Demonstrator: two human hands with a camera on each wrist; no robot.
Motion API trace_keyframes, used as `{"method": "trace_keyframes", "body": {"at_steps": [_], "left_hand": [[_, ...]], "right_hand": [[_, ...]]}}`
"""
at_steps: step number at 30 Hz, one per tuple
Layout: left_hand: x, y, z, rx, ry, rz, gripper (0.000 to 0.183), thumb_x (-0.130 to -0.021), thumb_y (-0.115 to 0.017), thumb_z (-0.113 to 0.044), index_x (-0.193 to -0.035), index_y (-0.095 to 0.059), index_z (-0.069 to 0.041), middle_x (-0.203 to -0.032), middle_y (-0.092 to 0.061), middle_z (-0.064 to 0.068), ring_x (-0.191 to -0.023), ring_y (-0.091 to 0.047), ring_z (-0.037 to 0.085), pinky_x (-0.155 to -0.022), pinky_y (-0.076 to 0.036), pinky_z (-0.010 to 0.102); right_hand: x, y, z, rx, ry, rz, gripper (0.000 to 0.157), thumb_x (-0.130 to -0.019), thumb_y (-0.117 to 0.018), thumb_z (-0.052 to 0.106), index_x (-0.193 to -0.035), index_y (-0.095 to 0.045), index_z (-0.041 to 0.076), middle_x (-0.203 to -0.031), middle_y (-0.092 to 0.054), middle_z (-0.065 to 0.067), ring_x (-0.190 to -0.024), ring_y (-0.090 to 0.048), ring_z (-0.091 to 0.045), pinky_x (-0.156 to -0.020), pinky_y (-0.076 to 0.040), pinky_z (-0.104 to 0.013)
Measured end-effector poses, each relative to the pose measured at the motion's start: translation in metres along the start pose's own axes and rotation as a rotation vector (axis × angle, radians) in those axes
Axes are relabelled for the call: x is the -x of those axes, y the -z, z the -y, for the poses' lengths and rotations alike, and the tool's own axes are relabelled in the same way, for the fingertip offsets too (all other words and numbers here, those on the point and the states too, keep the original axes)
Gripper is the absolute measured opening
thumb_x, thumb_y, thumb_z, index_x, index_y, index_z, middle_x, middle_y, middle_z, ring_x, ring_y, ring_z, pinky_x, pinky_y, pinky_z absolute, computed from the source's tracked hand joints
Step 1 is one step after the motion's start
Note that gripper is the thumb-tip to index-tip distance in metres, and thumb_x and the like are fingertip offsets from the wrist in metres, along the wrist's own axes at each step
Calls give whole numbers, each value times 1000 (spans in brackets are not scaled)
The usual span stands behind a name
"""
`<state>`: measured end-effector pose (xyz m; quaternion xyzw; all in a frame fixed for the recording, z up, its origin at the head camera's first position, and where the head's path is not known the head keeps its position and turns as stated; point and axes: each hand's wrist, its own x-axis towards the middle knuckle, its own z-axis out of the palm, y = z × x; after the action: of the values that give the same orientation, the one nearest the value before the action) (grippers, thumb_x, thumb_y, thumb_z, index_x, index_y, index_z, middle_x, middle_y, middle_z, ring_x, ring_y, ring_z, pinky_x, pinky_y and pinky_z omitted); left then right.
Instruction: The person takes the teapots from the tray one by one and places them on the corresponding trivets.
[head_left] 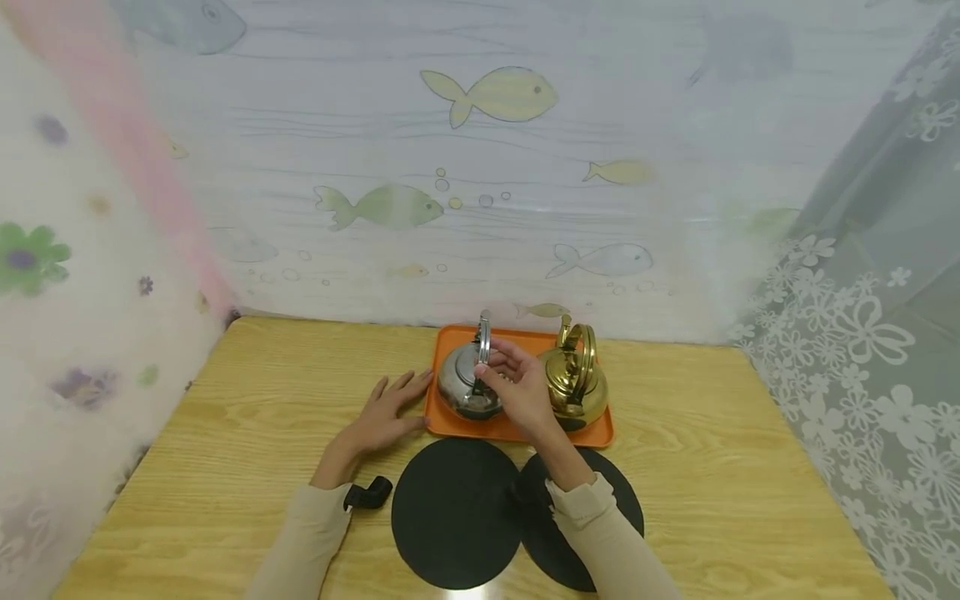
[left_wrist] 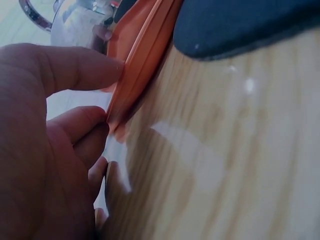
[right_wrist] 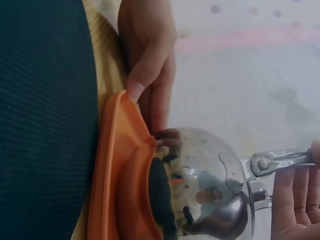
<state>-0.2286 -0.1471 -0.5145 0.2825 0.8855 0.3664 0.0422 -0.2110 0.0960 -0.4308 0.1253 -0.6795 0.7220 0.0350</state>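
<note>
1. Where things are, with the orange tray [head_left: 510, 431] as the dial and twelve pointing away from the person: the silver kettle [head_left: 461, 387] sits within the rim at nine o'clock, the gold kettle [head_left: 573, 385] at three.
2. The left hand [head_left: 386, 417], at nine, has its fingers spread and nearly straight; thumb and fingertips touch the tray's corner and side.
3. The right hand [head_left: 521, 392] has thumb and fingers about the silver kettle's handle [right_wrist: 282, 164]. The right wrist view cuts off the contact, so I cannot tell whether they pinch it or merely touch.
4. Risk: a loose hold on that handle could let the silver kettle swing or tip.
5. Risk: the kettles stand close, so a drift towards three could knock them together, or the right knuckles into the gold one.
6. Risk: a push from the left hand could slide the tray on the smooth tabletop [head_left: 712, 458].
7. Count: two kettles, one tray, two hands, one tabletop, two round black mats, at seven [head_left: 456, 514] and five.
</note>
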Motion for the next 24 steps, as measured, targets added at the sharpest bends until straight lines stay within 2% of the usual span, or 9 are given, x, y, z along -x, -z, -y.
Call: {"method": "trace_keyframes", "body": {"at_steps": [4,10,14,21,24], "left_hand": [[2,1,0,-12,8,-6,66,-90,-56,-30,-148,-27,-16,-153,-25,2,-142,-15,30,-111,7,52],[-1,-3,2,-7,-1,-18,67,-90,-57,-29,-148,-27,-15,-153,-26,4,-141,-16,32,-110,6,54],[-3,-3,1,2,2,-20,68,-90,-58,-29,-148,-26,-16,-153,-25,3,-142,-15,30,-111,6,53],[-1,-3,1,-4,19,-18,68,-89,-58,-27,-148,-26,-18,-153,-26,1,-142,-15,27,-112,7,51],[-1,-2,0,4,26,-18,69,-88,-58,-26,-148,-27,-19,-152,-26,0,-142,-15,27,-112,7,51]], "right_hand": [[-1,-2,-2,32,49,-5,41,-84,-67,5,-122,-57,-2,-91,-62,-15,-79,-62,-14,-62,-50,-23],[-1,1,-2,64,40,-21,40,-83,-68,4,-122,-58,-1,-91,-62,-17,-81,-63,-15,-67,-52,-21],[-2,2,-2,56,44,-11,41,-83,-66,2,-123,-56,-2,-92,-62,-19,-81,-62,-16,-71,-53,-23],[1,2,3,18,64,-14,40,-83,-67,0,-121,-57,-4,-89,-63,-11,-80,-62,-14,-72,-53,-23],[4,1,7,2,86,-22,39,-82,-68,0,-119,-58,-4,-88,-62,-12,-79,-62,-15,-72,-53,-23]]}}
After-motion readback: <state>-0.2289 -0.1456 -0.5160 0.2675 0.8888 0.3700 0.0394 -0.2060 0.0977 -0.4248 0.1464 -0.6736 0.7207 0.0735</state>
